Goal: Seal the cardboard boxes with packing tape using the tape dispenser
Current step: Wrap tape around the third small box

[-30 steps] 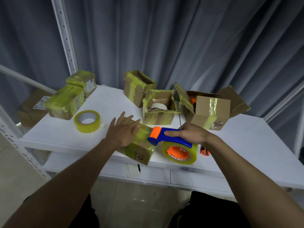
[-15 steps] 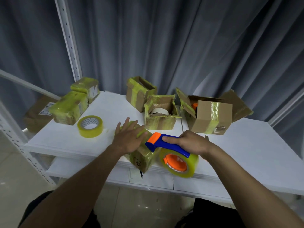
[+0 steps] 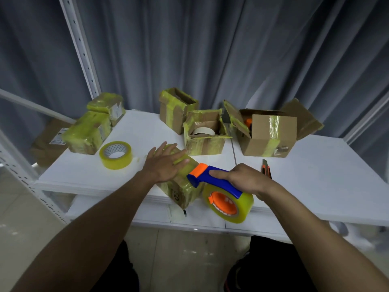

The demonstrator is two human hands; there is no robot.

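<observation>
A small cardboard box [image 3: 181,190] wrapped in yellow tape lies at the front edge of the white table [image 3: 315,175], jutting slightly over it. My left hand [image 3: 164,165] rests flat on its top, fingers spread. My right hand [image 3: 242,178] grips the blue handle of the tape dispenser [image 3: 219,182]. Its orange tip touches the box's right end, and its yellow tape roll [image 3: 229,203] hangs past the table edge.
A loose tape roll [image 3: 115,154] lies left of the box, with two taped boxes [image 3: 88,133] behind it. Three open boxes [image 3: 204,133] stand at the back. An orange utility knife [image 3: 266,168] lies by my right wrist. A metal shelf post [image 3: 82,49] rises at left.
The dispenser has slid toward me and tilted down, its roll now past the table edge. My left hand stays flat on the box. The utility knife has come into view.
</observation>
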